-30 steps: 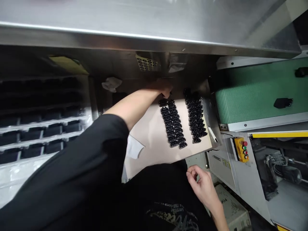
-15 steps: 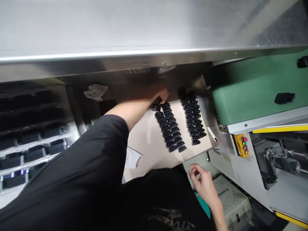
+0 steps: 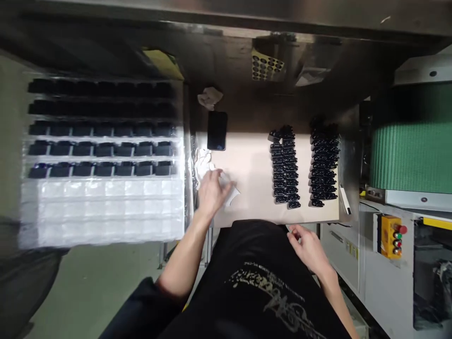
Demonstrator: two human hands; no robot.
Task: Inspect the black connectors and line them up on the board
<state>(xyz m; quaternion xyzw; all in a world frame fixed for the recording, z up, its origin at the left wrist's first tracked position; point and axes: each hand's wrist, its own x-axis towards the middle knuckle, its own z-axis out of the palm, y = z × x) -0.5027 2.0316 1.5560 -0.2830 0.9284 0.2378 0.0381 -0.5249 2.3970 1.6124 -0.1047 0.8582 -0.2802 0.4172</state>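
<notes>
My left hand (image 3: 212, 192) is over a white cloth (image 3: 231, 194) at the left end of the work surface (image 3: 247, 174); its thumb and fingers are apart, with the cloth partly beneath. My right hand (image 3: 306, 245) hangs at the surface's front edge, fingers loosely curled and apart, nothing in it. Small black parts stand in two groups of columns, one (image 3: 285, 169) right of the middle, the other (image 3: 323, 165) near the right end. A black phone (image 3: 217, 131) lies behind my left hand, with a crumpled white tissue (image 3: 210, 98) beyond it.
At the left, a clear tray (image 3: 106, 207) holds several rows of black pieces. A white pen-like tool (image 3: 345, 200) lies at the right edge. Further right are a green conveyor belt (image 3: 411, 157) and a yellow button box (image 3: 390, 235). A metal panel (image 3: 226, 14) overhangs the back.
My left hand has left the column of black parts and moved left to the white cloth. The view has turned, showing more of the left tray. My right hand stays near the front edge.
</notes>
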